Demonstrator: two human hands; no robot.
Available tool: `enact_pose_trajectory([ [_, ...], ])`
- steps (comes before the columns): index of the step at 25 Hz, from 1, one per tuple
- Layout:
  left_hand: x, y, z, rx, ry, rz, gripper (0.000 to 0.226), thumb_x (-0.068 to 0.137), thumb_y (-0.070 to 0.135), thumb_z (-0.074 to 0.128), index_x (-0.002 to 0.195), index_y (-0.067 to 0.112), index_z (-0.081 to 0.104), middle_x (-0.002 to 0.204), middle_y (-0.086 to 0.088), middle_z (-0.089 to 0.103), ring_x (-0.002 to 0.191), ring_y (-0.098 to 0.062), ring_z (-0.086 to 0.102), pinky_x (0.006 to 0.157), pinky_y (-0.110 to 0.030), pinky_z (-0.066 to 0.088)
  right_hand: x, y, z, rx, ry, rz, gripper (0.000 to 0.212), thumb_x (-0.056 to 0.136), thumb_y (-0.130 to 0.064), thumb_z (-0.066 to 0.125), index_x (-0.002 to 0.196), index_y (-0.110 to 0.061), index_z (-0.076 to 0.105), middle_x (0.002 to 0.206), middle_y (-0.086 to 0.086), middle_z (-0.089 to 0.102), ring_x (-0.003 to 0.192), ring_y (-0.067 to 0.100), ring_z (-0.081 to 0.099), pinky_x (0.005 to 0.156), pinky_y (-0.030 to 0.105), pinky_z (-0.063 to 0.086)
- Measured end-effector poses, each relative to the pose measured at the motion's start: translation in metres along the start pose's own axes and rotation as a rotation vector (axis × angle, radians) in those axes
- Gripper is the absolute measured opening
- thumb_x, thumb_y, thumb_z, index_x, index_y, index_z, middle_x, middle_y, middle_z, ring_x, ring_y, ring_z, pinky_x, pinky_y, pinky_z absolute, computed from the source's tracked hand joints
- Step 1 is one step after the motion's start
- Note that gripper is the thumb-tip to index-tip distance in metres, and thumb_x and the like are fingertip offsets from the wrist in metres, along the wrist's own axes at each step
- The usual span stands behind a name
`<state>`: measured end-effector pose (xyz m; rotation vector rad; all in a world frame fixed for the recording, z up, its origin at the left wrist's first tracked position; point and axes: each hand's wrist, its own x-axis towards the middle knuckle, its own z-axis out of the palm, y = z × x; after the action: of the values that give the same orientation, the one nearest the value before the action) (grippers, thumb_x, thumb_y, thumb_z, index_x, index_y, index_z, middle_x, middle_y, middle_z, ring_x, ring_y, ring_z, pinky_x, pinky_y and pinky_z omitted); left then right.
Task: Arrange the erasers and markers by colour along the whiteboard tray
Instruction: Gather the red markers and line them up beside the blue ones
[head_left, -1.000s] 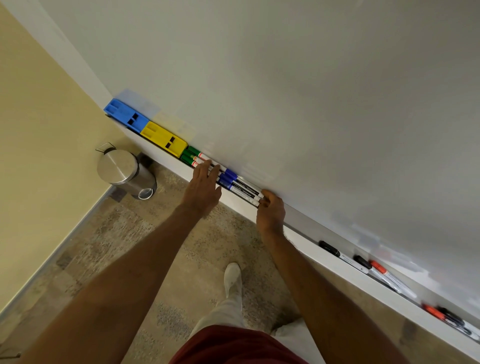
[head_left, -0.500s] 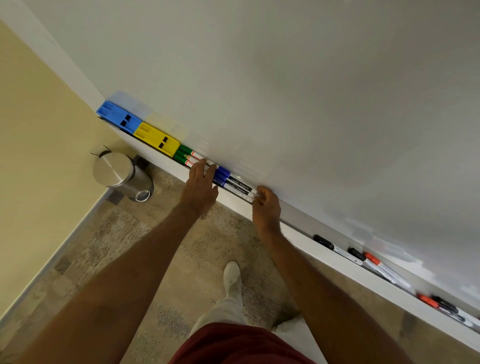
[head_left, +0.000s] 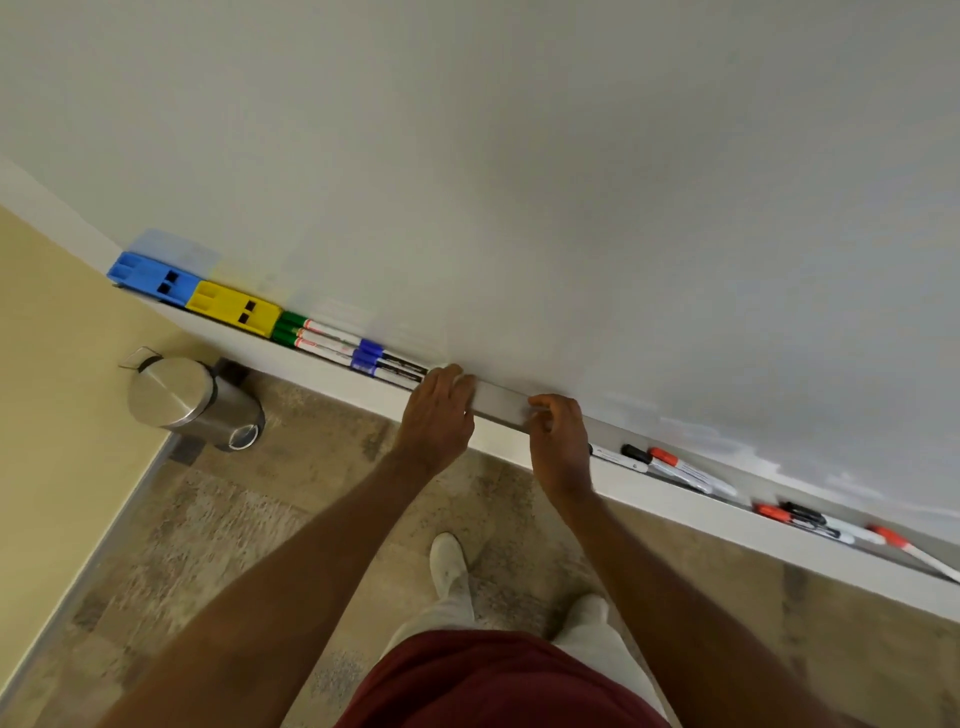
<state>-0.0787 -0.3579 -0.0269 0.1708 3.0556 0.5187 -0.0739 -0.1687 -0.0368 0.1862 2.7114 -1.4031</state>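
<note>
**Hands leave the sorted group and move right along the tray**

Compared with 1 second ago, both hands are now further right on the tray (head_left: 649, 501). The left hand (head_left: 439, 415), which was lying over the green markers (head_left: 311, 335) and blue markers (head_left: 387, 364), now rests just at the right end of the blue ones, fingers loosely spread and holding nothing. The right hand (head_left: 558, 441) has left the blue marker ends and sits on the tray edge with the fingers curled; I cannot tell if it grips anything.

The blue eraser (head_left: 153, 275), yellow eraser (head_left: 234, 309), green and blue markers lie touching in 1 row at the left end. I judge this part finished. The mixed black and red markers (head_left: 670, 465), and a further group (head_left: 810, 519) near the right end, are not yet sorted, so they probably come next.
</note>
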Motion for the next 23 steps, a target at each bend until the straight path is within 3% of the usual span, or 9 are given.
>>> enact_pose_trajectory([
  [3,-0.002,0.050,0.012,-0.010,-0.016,0.073,0.043,0.083,0.012,0.063,0.125,0.007,0.061,0.129,-0.015,0.060,0.121,-0.033,0.055,0.099,-0.044,0.049,-0.009,0.032,-0.043,-0.039,0.042,0.015,0.022,0.101,-0.014,0.049,0.116,-0.023,0.061,0.116,-0.012,0.053,0.099,0.004,0.058,0.079,0.005,0.043],
  [7,-0.005,0.119,0.034,-0.005,-0.101,0.160,0.040,0.086,0.018,0.060,0.126,0.013,0.061,0.129,-0.007,0.059,0.125,-0.027,0.052,0.101,-0.041,0.047,-0.024,0.069,-0.100,-0.077,0.122,-0.007,0.022,0.099,-0.009,0.052,0.115,-0.022,0.061,0.113,-0.014,0.051,0.097,0.001,0.055,0.079,0.004,0.042],
  [12,-0.004,0.201,0.060,0.009,-0.180,0.260,0.042,0.089,0.024,0.056,0.130,0.016,0.058,0.130,-0.004,0.058,0.125,-0.024,0.050,0.102,-0.040,0.046,-0.041,0.119,-0.165,-0.095,0.197,0.003,0.023,0.098,-0.005,0.056,0.118,-0.016,0.063,0.122,0.001,0.059,0.103,0.010,0.059,0.087,0.023,0.055],
  [19,0.007,0.287,0.094,0.049,-0.206,0.335,0.039,0.088,0.021,0.057,0.127,0.017,0.061,0.126,-0.003,0.061,0.122,-0.025,0.053,0.099,-0.040,0.045,-0.059,0.194,-0.260,-0.146,0.282,0.023,0.021,0.096,-0.005,0.056,0.114,-0.012,0.065,0.115,0.003,0.061,0.104,0.021,0.059,0.090,0.032,0.052],
  [23,0.011,0.312,0.113,0.153,-0.227,0.350,0.034,0.089,0.024,0.054,0.122,0.018,0.061,0.122,-0.002,0.062,0.119,-0.025,0.054,0.096,-0.040,0.046,-0.067,0.231,-0.297,-0.341,0.219,0.060,0.028,0.094,-0.004,0.059,0.119,-0.012,0.065,0.119,0.006,0.065,0.110,0.025,0.057,0.094,0.035,0.050],
])
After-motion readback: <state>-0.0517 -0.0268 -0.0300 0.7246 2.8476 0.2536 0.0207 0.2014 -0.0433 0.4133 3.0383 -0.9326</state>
